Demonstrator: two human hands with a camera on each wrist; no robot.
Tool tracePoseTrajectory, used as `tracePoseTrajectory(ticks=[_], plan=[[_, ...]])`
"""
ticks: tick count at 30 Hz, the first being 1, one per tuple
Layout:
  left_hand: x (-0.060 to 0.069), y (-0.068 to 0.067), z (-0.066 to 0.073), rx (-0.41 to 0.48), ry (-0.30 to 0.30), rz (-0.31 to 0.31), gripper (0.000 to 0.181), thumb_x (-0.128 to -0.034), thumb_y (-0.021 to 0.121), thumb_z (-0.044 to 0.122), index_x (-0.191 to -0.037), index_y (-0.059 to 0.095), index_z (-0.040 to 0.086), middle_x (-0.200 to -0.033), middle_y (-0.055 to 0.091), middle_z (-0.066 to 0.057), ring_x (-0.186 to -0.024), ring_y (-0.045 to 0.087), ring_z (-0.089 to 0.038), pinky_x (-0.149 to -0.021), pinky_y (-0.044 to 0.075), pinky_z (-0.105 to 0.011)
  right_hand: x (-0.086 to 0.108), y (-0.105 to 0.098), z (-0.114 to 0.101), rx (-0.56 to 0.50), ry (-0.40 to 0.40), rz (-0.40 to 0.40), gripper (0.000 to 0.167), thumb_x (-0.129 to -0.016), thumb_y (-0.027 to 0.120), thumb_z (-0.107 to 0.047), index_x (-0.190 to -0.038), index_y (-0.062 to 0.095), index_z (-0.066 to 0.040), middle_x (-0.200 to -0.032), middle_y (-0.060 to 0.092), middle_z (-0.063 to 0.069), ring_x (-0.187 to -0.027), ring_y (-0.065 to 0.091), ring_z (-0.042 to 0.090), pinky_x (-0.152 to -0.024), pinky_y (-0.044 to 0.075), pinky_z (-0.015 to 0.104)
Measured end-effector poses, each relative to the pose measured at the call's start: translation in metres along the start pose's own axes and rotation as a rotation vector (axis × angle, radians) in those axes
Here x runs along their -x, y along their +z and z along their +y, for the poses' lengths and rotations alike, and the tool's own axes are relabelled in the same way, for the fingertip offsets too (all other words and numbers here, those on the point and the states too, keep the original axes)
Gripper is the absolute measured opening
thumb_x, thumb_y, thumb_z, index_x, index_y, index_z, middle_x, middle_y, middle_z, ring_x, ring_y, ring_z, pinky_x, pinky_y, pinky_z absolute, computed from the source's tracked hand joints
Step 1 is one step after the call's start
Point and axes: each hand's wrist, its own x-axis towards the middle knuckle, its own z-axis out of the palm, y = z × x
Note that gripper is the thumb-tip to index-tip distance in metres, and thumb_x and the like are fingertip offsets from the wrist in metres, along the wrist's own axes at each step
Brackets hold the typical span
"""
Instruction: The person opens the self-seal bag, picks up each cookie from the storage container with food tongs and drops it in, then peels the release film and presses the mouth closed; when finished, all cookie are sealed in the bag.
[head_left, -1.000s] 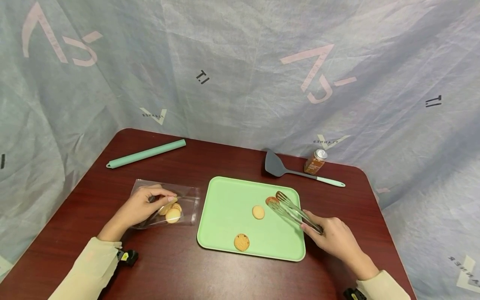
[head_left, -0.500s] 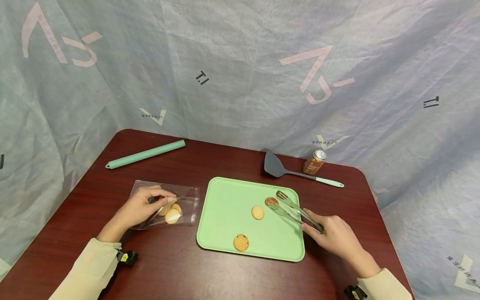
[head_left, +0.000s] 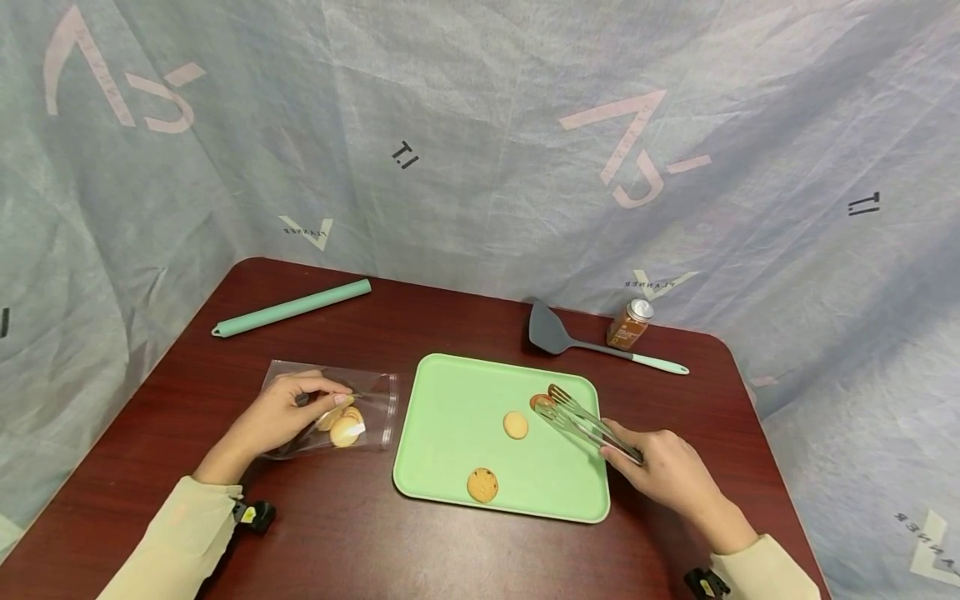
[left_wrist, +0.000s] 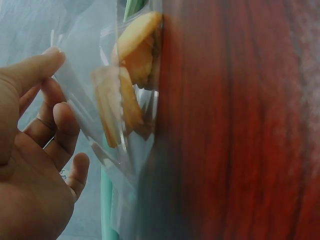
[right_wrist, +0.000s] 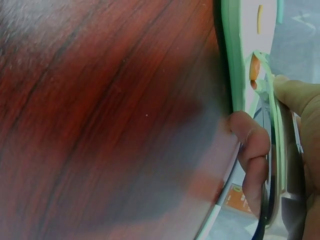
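My left hand pinches the upper side of a clear zip bag; in the left wrist view, thumb and fingertips meet at the plastic. Several round cookies lie inside the bag. On the right, my right hand grips metal tongs with slotted ends. Those ends reach over the green tray, one on each side of a reddish-brown cookie; whether they touch it I cannot tell. Also on the tray are a pale cookie and a cookie with dark bits near the front rim.
Behind the tray lies a grey turner with a pale green handle. A spice jar stands beside it near the back edge. At the far left is a green stick-like roll. A grey cloth hangs behind the table.
The tongs' ends stand a little closer together around the reddish-brown cookie than half a second ago. My left hand and the bag stay in place.
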Motion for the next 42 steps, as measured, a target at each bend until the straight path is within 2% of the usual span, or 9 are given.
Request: tracePoseTrajectory(ticks=[2,8,13,21,27,29,33,38,42], plan=[[0.000,0.000,0.000,-0.003,0.000,0.001,0.012,-0.0963,0.073,0.014,-0.106,0.080,0.014,-0.099,0.071,0.008,-0.090,0.063,-0.011,-0.076,0.048,-0.026,0.000,0.000,-0.001,0.005,-0.008,0.005,0.044,-0.094,0.072,-0.046,-0.131,0.072,-0.021,-0.069,0.065,-0.015,-0.061,0.052,0.001,-0.053,0.041,0.032],[-0.001,0.000,-0.002,0.009,0.008,-0.005,0.012,-0.0959,0.073,0.012,-0.105,0.080,0.013,-0.097,0.071,0.007,-0.089,0.063,-0.011,-0.076,0.047,-0.026,0.001,0.000,-0.002,-0.007,-0.033,0.019,0.043,-0.095,0.073,-0.042,-0.132,0.071,-0.020,-0.051,0.037,-0.025,-0.050,0.032,0.000,-0.048,0.032,0.028],[-0.001,0.000,-0.002,0.009,0.010,-0.008,0.012,-0.0958,0.073,0.011,-0.106,0.080,0.012,-0.097,0.072,0.006,-0.087,0.062,-0.010,-0.072,0.047,-0.026,0.002,0.000,0.000,-0.040,-0.034,0.023,0.044,-0.095,0.073,-0.042,-0.133,0.070,-0.019,-0.048,0.035,-0.026,-0.047,0.022,-0.003,-0.044,0.027,0.025],[-0.001,0.000,-0.004,0.004,0.006,-0.004,0.012,-0.0964,0.072,0.012,-0.106,0.080,0.012,-0.097,0.072,0.007,-0.090,0.063,-0.011,-0.075,0.047,-0.026,0.000,-0.001,0.000,-0.092,-0.059,0.032,0.043,-0.095,0.074,-0.039,-0.132,0.071,-0.018,-0.050,0.038,-0.029,-0.047,0.024,-0.005,-0.046,0.030,0.023],[0.000,-0.001,-0.002,0.006,0.002,-0.004,0.012,-0.0967,0.072,0.013,-0.106,0.080,0.014,-0.097,0.071,0.006,-0.086,0.062,-0.011,-0.073,0.047,-0.026,-0.011,-0.001,-0.009,-0.110,-0.085,0.035,0.043,-0.095,0.074,-0.038,-0.131,0.071,-0.015,-0.048,0.037,-0.028,-0.049,0.018,-0.006,-0.045,0.028,0.023],[0.001,-0.002,-0.001,0.025,0.006,-0.003,0.013,-0.0961,0.072,0.011,-0.106,0.079,0.013,-0.098,0.072,0.003,-0.086,0.062,-0.012,-0.072,0.048,-0.026,-0.017,0.000,-0.014,-0.120,-0.109,0.040,0.042,-0.094,0.075,-0.038,-0.129,0.072,-0.014,-0.051,0.039,-0.027,-0.050,0.022,-0.006,-0.046,0.029,0.022],[0.002,-0.002,0.000,0.050,0.015,0.002,0.015,-0.0946,0.073,0.006,-0.106,0.079,0.012,-0.100,0.072,0.000,-0.088,0.064,-0.014,-0.072,0.049,-0.026,-0.030,0.006,-0.032,-0.147,-0.158,0.033,0.042,-0.094,0.076,-0.037,-0.130,0.072,-0.015,-0.051,0.033,-0.025,-0.048,0.022,-0.008,-0.043,0.027,0.019],[0.003,-0.003,-0.001,0.044,0.003,0.010,0.015,-0.0942,0.073,0.006,-0.107,0.079,0.012,-0.099,0.072,0.000,-0.086,0.063,-0.013,-0.071,0.048,-0.026,-0.050,0.016,-0.063,-0.181,-0.229,0.003,0.045,-0.094,0.075,-0.040,-0.133,0.070,-0.019,-0.049,0.029,-0.025,-0.045,0.016,-0.010,-0.041,0.025,0.019],[0.004,-0.004,-0.003,0.032,-0.004,0.013,0.015,-0.0941,0.073,0.006,-0.107,0.079,0.012,-0.099,0.072,0.001,-0.086,0.063,-0.013,-0.071,0.047,-0.025,-0.069,0.027,-0.093,-0.222,-0.304,-0.051,0.046,-0.096,0.071,-0.043,-0.136,0.067,-0.019,-0.046,0.028,-0.026,-0.042,0.015,-0.010,-0.041,0.026,0.019]])
